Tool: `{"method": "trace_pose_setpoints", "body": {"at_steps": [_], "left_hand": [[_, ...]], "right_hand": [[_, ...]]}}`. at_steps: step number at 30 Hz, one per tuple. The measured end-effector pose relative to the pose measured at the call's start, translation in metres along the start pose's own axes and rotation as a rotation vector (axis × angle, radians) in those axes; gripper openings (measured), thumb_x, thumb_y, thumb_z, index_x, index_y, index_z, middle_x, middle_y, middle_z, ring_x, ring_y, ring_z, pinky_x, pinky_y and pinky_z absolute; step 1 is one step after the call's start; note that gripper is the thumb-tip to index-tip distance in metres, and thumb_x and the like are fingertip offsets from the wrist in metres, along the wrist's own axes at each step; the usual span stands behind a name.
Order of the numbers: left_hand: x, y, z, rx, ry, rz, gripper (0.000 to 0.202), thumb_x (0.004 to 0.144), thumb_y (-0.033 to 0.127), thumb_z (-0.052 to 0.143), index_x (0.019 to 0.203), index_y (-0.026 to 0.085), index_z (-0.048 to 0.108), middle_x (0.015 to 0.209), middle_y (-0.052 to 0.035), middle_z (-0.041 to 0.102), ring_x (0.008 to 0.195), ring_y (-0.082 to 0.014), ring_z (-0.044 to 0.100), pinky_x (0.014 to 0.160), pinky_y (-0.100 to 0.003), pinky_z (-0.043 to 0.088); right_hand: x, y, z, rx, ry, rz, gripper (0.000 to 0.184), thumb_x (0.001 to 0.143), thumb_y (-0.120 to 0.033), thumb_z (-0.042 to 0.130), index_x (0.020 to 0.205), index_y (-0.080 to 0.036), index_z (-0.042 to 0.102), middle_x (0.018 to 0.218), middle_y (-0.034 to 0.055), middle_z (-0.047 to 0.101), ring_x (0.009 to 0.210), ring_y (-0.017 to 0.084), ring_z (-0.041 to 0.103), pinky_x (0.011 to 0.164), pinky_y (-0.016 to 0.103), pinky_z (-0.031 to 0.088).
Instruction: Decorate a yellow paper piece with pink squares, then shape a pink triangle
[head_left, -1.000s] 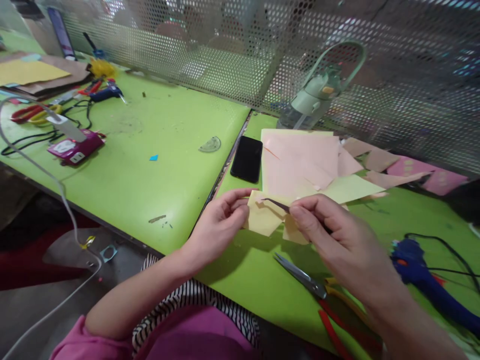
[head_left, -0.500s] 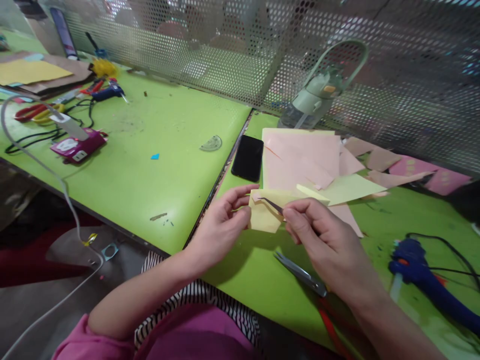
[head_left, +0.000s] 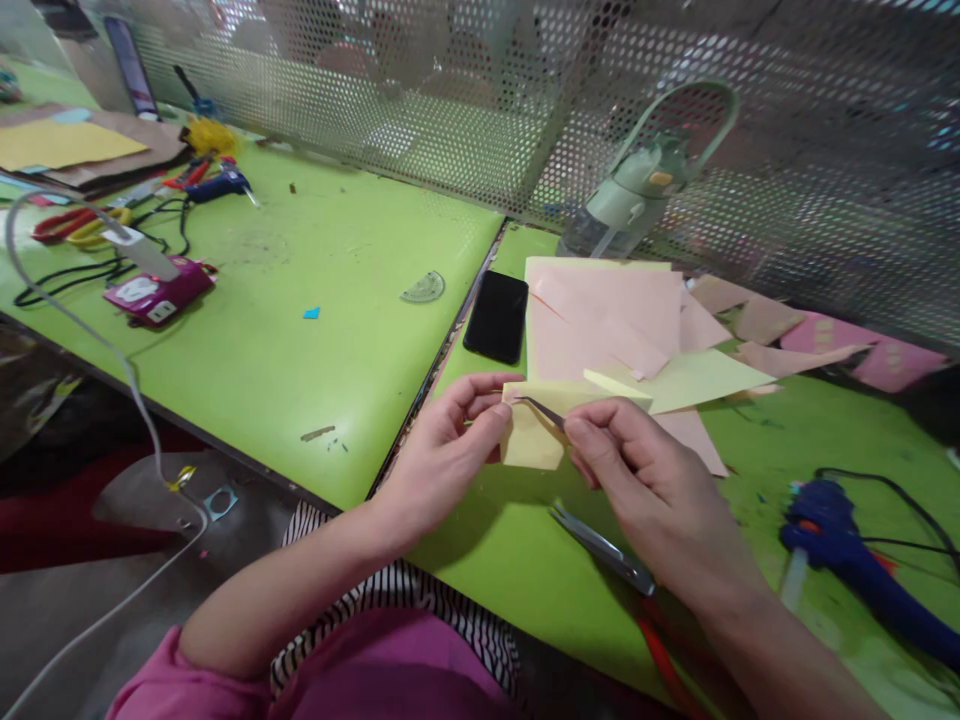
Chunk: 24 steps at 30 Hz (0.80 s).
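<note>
Between its thumb and fingers, my left hand [head_left: 450, 440] grips the left edge of a small pale yellow paper [head_left: 534, 440], held above the green table. A pair of dark tweezers [head_left: 547, 412] is pinched in my right hand [head_left: 637, 470]. Their tip points left and meets a tiny pinkish piece [head_left: 514, 393] at the paper's upper left corner, close to my left thumb. Below my right hand lies a pair of scissors [head_left: 604, 548] with red handles, partly hidden by the wrist.
Behind my hands lie a black phone [head_left: 496, 317], pink paper sheets [head_left: 600, 310] and a pale green sheet [head_left: 705, 380]. A green-lidded bottle [head_left: 637, 195] stands by the perforated screen. At right is a blue glue gun [head_left: 847, 550]; at left, a purple power strip [head_left: 159, 292].
My left thumb has shifted slightly up and right, onto the paper's upper left corner near the tweezers' tip. The yellow paper has tilted a little; my right hand has barely moved.
</note>
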<state>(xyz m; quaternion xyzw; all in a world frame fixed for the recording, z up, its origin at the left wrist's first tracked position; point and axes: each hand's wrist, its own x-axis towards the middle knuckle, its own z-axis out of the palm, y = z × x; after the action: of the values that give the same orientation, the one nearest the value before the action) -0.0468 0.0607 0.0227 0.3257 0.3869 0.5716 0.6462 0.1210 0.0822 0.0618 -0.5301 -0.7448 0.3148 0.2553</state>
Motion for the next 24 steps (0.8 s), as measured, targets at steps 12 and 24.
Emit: {"method": "trace_pose_setpoints", "body": {"at_steps": [12, 24], "left_hand": [[0.0009, -0.0042, -0.0026, 0.000, 0.019, 0.018, 0.024, 0.088, 0.040, 0.065, 0.105, 0.022, 0.064, 0.086, -0.0005, 0.063, 0.067, -0.0092, 0.054, 0.059, -0.020, 0.044], [0.0005, 0.0017, -0.0023, -0.006, 0.059, 0.002, 0.017, 0.088, 0.034, 0.065, 0.095, 0.018, 0.064, 0.078, 0.0005, 0.064, 0.064, -0.0082, 0.056, 0.056, -0.018, 0.044]], "right_hand": [[-0.0027, -0.0002, 0.0010, 0.007, -0.015, 0.014, 0.029, 0.095, -0.050, 0.048, 0.082, -0.025, 0.055, 0.062, -0.0031, 0.049, 0.056, 0.013, 0.046, 0.051, 0.026, 0.037], [-0.0083, -0.0045, -0.0037, -0.077, 0.016, -0.033, 0.027, 0.093, -0.048, 0.051, 0.083, -0.024, 0.059, 0.058, -0.0030, 0.055, 0.048, 0.012, 0.048, 0.044, 0.025, 0.036]]}}
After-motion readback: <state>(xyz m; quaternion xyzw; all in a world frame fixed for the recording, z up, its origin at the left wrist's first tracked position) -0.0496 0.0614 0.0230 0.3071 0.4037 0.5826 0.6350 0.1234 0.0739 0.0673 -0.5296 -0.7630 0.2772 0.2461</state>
